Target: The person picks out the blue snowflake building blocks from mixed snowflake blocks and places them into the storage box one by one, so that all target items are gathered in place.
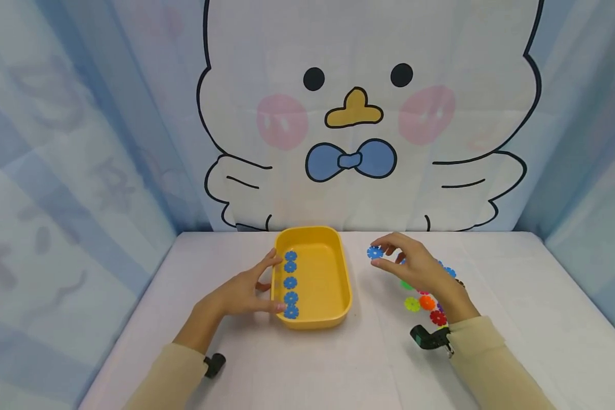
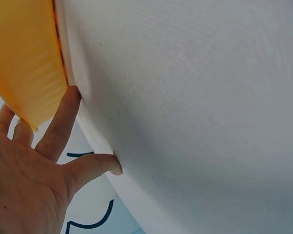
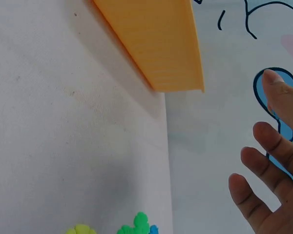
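Though roomy, yellow tray (image 1: pixel 323 279) with five blue discs (image 1: pixel 290 282) at left.

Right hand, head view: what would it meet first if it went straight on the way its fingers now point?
Probably the yellow rectangular tray, on its right side, with the blue flower-shaped disc pinched by the right hand arriving first; height is unclear, so it might pass above.

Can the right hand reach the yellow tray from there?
Probably yes: the right hand, pinching a blue flower piece, is near the yellow tray, and nothing visible blocks the way.
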`<action>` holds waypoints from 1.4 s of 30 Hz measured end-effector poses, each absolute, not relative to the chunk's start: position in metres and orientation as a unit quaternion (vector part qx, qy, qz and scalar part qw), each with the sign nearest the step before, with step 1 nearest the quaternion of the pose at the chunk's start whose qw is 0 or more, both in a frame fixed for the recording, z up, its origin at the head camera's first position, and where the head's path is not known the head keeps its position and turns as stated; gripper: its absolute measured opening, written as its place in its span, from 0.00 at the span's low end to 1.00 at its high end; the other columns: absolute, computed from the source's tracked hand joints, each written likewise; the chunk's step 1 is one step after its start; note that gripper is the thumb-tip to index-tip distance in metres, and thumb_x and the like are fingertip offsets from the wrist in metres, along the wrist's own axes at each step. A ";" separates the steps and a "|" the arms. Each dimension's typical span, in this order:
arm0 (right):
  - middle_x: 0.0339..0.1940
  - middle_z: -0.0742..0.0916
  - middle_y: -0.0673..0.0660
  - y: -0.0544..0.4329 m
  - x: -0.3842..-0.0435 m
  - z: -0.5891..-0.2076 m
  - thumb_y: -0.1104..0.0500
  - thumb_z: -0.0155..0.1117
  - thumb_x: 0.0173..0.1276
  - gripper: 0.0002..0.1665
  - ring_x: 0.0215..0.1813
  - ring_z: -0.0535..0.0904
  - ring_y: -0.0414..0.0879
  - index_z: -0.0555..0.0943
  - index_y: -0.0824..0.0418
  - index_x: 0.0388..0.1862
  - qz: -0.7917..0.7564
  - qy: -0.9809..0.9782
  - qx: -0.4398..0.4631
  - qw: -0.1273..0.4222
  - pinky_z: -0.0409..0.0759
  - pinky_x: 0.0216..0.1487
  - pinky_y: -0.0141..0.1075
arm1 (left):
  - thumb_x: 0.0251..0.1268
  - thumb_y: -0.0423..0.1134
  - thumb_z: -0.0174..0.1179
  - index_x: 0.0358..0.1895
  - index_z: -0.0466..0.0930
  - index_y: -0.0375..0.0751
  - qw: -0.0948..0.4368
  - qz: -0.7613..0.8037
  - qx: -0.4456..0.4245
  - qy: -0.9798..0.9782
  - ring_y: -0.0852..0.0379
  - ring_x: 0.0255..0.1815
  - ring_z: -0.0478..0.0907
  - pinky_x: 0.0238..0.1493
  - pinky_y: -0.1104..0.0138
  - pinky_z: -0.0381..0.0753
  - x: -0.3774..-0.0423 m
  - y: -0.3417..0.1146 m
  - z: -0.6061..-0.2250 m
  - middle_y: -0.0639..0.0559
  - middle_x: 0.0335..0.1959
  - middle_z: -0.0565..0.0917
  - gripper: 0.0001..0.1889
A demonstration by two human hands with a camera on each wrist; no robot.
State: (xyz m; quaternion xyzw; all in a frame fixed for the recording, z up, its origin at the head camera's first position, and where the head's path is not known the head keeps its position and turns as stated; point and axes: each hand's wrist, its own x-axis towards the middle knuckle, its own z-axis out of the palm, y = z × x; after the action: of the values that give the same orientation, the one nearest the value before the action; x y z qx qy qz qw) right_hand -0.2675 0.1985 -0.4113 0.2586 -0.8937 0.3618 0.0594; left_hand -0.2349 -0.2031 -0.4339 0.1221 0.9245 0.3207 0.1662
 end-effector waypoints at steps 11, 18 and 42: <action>0.53 0.85 0.50 0.170 -0.278 -0.408 0.51 0.74 0.68 0.21 0.51 0.79 0.52 0.83 0.52 0.59 0.382 -0.876 0.288 0.049 0.84 0.48 0.49 | 0.45 0.69 0.76 0.82 0.52 0.69 0.167 0.321 0.115 0.925 0.51 0.65 0.81 0.62 0.44 0.81 -0.234 -0.208 -0.432 0.74 0.84 0.40 0.59; 0.53 0.85 0.50 0.157 -0.283 -0.402 0.51 0.74 0.69 0.21 0.50 0.79 0.48 0.82 0.53 0.59 0.381 -0.877 0.287 0.046 0.85 0.49 0.51 | 0.46 0.68 0.76 0.82 0.53 0.69 0.163 0.325 0.127 0.923 0.52 0.64 0.81 0.62 0.47 0.82 -0.235 -0.204 -0.435 0.75 0.84 0.40 0.58; 0.48 0.85 0.51 0.084 -0.298 -0.405 0.49 0.72 0.71 0.21 0.50 0.78 0.49 0.82 0.55 0.58 0.423 -0.855 0.300 -0.001 0.84 0.53 0.45 | 0.47 0.69 0.75 0.82 0.52 0.70 0.172 0.325 0.130 0.921 0.51 0.64 0.81 0.62 0.47 0.82 -0.236 -0.204 -0.434 0.74 0.84 0.39 0.57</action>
State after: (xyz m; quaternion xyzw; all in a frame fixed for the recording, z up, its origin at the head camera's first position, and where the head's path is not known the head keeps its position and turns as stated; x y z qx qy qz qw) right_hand -0.2978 0.0837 -0.4054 0.3001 -0.8552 0.4226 -0.0013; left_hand -0.2357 -0.2044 -0.4338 0.1300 0.9210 0.3245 0.1718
